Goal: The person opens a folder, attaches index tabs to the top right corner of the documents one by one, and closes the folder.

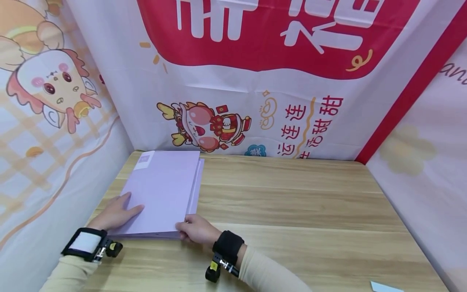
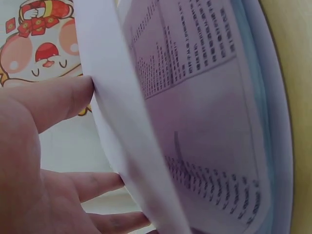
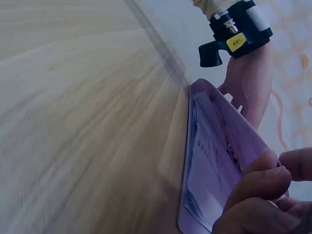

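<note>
A lavender file folder [image 1: 160,190] lies on the wooden table, its front cover lifted a little along the near and right edges. My right hand [image 1: 198,230] pinches the near right corner of the cover between thumb and fingers. At the folder's left edge, my left hand [image 1: 116,213] rests with its fingers extended and the thumb over the cover. Printed pages [image 2: 204,122] show inside the gap in the left wrist view. From the right wrist view, papers [image 3: 207,165] also appear under the raised cover. A pale label [image 1: 144,159] marks the cover's far left corner.
A light-blue flat piece [image 1: 386,287] lies at the table's near right edge. Printed cloth [image 1: 310,101] hangs behind the table [image 1: 292,194] and along both sides. The folder sits close to the left cloth.
</note>
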Tool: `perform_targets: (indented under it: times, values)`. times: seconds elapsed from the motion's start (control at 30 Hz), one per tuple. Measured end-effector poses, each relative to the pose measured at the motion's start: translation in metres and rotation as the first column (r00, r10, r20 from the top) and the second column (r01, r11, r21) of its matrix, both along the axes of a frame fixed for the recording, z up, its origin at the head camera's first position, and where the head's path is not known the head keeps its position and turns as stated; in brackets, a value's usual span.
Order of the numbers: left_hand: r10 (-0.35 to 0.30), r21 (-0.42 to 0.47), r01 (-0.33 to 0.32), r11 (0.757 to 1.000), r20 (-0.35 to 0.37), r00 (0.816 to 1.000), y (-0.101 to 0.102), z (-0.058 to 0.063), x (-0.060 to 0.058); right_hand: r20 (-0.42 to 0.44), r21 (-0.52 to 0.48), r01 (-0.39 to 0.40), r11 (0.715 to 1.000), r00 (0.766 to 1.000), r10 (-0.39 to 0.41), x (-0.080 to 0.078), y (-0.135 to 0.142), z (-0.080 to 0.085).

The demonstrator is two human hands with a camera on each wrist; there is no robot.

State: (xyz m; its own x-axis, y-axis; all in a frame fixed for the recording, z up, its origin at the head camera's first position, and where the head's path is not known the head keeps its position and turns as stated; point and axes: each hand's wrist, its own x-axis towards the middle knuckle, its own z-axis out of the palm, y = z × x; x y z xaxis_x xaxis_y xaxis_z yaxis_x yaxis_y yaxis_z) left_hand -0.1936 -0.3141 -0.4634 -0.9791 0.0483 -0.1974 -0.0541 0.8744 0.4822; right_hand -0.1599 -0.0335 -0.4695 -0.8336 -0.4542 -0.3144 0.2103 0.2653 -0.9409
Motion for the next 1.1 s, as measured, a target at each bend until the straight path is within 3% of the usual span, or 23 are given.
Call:
perform_targets:
  times: [0.27,0.53,0.67,0.93,1.1]
  values:
    - [-0.091,0.039,0.092,0.995,-0.027,0.995,0.019,0.0,0.008,-0.093,0.096,-0.11,0.989,0.989,0.118,0.001,0.035,0.007]
    - [-0.245,0.086,0.251,0.964,-0.079,0.966,0.054,0.008,0.021,-0.103,0.115,-0.181,0.977,0.976,0.193,0.013,0.088,0.028]
    - [-0.28,0.131,0.284,0.95,-0.052,0.959,0.074,0.013,0.026,-0.092,0.111,-0.227,0.968,0.967,0.237,0.019,0.117,0.038]
    - [-0.325,0.204,0.315,0.927,0.016,0.946,0.122,0.009,0.039,-0.059,0.123,-0.311,0.942,0.946,0.32,0.038,0.186,0.053]
    - [-0.399,0.218,0.389,0.895,0.003,0.917,0.149,0.004,0.043,-0.061,0.061,-0.389,0.919,0.918,0.393,0.047,0.229,0.065]
